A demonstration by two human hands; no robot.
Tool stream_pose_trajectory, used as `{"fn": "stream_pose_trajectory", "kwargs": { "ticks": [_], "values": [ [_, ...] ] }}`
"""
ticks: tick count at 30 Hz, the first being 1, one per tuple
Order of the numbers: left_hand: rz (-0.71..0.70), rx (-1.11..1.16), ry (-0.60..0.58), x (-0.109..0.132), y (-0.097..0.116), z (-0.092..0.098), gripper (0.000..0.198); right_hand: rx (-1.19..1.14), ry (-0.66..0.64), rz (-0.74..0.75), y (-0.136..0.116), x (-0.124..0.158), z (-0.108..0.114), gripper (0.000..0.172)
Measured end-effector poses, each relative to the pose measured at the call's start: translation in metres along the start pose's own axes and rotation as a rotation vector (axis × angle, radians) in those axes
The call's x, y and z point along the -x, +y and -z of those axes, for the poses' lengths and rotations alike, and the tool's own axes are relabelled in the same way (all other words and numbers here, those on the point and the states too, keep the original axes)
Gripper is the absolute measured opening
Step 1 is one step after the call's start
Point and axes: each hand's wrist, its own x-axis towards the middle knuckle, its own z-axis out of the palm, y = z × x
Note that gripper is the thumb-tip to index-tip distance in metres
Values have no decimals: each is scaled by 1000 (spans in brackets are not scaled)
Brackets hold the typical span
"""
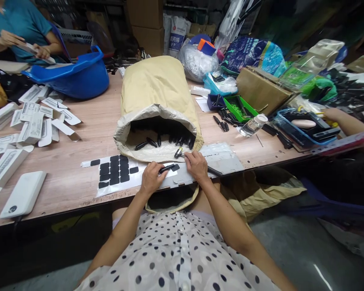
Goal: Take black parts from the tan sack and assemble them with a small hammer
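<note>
My left hand [151, 176] is closed around a slim black plastic piece [166, 168], held over a grey board [223, 159] at the table's front edge. Gripped in my right hand [197, 165] is a small hammer [214, 171], its head by my fingertips and its black handle sticking out to the right. A white sheet of black rounded stickers [114, 171] lies left of the board. Just beyond my hands, a beige sack [159, 85] opens toward me with several dark elongated pieces [182, 139] inside. Another sack mouth [172, 208] gapes below the table edge.
White boxes [33, 125] and a white power bank [23, 194] lie at left, near a blue basin [75, 76]. A green tray [239, 108], a clear bottle [254, 125] and a parts bin [306, 125] stand at right. Co-workers' hands [26, 44] show at upper left and far right.
</note>
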Motion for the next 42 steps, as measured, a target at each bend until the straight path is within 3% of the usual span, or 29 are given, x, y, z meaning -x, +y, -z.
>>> {"fn": "stream_pose_trajectory", "kwargs": {
  "ticks": [7, 14, 21, 25, 36, 42],
  "values": [
    [84, 169, -9, -7, -9, -1, 11, -130, 22, -40, -1, -1, 12, 30],
    [77, 218, -4, -5, -5, 1, 16, -442, 11, 44, -37, 18, 41, 34],
    [71, 216, -16, -6, -5, 1, 20, -442, -15, 127, -55, 32, 43, 35],
    [81, 199, -15, -5, -5, -1, 18, -352, -55, 142, -53, 35, 38, 34],
    [82, 202, 8, -5, -7, -5, 18, -360, -18, 82, -44, 34, 36, 34],
    [94, 166, 26, -5, -6, -8, 15, -233, 70, 10, -17, 10, 26, 33]
  ]
}}
